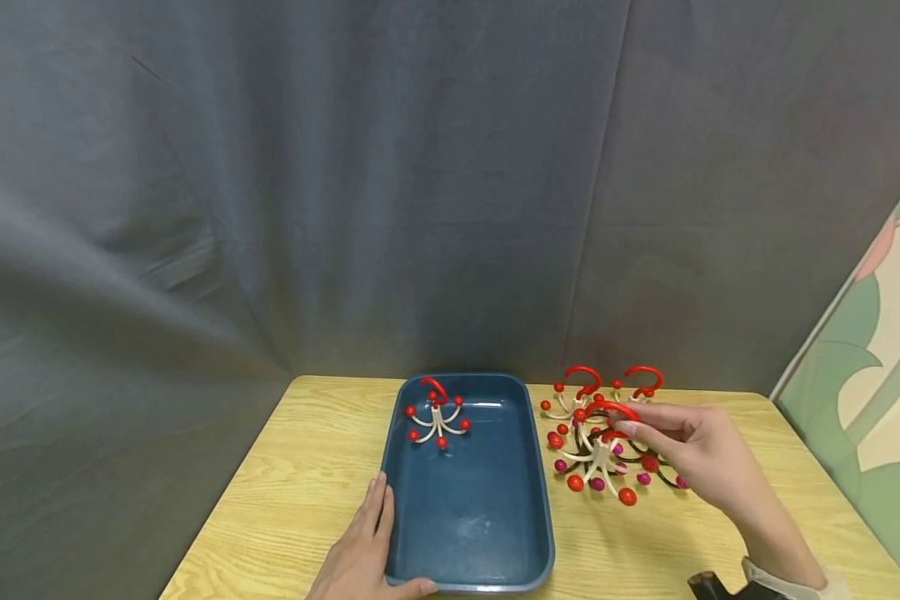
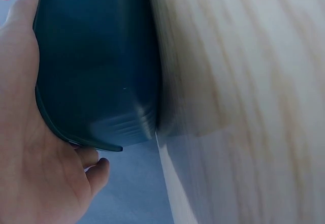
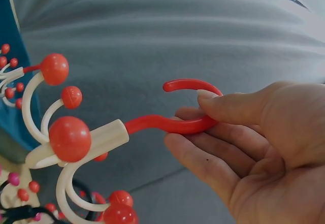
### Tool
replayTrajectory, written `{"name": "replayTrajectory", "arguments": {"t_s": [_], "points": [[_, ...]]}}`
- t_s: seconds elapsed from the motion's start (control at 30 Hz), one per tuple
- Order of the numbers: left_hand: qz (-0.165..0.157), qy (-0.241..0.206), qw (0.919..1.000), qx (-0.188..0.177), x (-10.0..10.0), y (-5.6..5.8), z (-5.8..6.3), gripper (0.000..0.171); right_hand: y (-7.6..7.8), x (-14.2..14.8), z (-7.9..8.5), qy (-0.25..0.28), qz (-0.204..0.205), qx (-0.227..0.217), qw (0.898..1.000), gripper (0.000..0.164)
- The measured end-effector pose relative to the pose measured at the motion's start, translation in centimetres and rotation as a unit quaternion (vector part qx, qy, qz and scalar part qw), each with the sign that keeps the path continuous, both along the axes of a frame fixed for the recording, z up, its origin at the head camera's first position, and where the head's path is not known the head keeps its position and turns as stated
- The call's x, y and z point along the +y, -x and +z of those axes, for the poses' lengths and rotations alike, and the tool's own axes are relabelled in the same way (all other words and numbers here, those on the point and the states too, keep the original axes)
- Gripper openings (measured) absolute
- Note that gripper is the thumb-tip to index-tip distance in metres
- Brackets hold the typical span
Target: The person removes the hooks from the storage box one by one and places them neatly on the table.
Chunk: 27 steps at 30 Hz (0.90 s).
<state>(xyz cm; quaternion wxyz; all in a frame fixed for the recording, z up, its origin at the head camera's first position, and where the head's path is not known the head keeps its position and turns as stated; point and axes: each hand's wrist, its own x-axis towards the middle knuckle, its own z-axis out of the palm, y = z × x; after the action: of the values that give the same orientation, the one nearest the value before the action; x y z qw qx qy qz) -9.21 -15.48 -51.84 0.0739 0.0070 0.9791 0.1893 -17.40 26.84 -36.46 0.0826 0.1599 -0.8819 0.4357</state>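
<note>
My right hand pinches the red hook of a white multi-arm hanger with red ball tips, thumb on one side and fingers on the other. It hangs tilted over the cluster on the right of the table. My left hand rests at the near left corner of a dark blue tray, its fingers along the left side and thumb at the front rim. Against the tray's front wall, the palm shows in the left wrist view. A similar white hanger stands inside the tray, toward its far left.
Behind the held hanger stand two more white hangers with red hooks, a left one and a right one. Dark-armed pieces with magenta balls lie among them, partly hidden. A grey curtain hangs behind the wooden table.
</note>
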Motion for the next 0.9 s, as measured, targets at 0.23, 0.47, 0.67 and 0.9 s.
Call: {"name": "replayTrajectory", "arguments": {"t_s": [0.23, 0.47, 0.67, 0.9], "points": [[0.000, -0.001, 1.0000, 0.000, 0.0, 0.0, 0.0, 0.142, -0.7, 0.8, -2.8, -0.008, -0.001, -0.013, 1.000, 0.026], [-0.002, -0.001, 1.0000, 0.003, -0.1, 0.1, 0.0, 0.142, -0.7, 1.3, -4.9, -0.009, 0.010, -0.057, 0.998, 0.026], [-0.005, -0.001, 0.9999, 0.009, -0.1, 0.1, -0.2, 0.142, -0.2, 1.5, -7.0, 0.002, 0.012, -0.081, 0.997, 0.027], [0.001, 0.000, 1.0000, 0.006, -0.1, 0.2, -0.2, 0.143, 0.7, 1.5, -9.3, 0.019, 0.032, -0.080, 0.996, 0.024]]}}
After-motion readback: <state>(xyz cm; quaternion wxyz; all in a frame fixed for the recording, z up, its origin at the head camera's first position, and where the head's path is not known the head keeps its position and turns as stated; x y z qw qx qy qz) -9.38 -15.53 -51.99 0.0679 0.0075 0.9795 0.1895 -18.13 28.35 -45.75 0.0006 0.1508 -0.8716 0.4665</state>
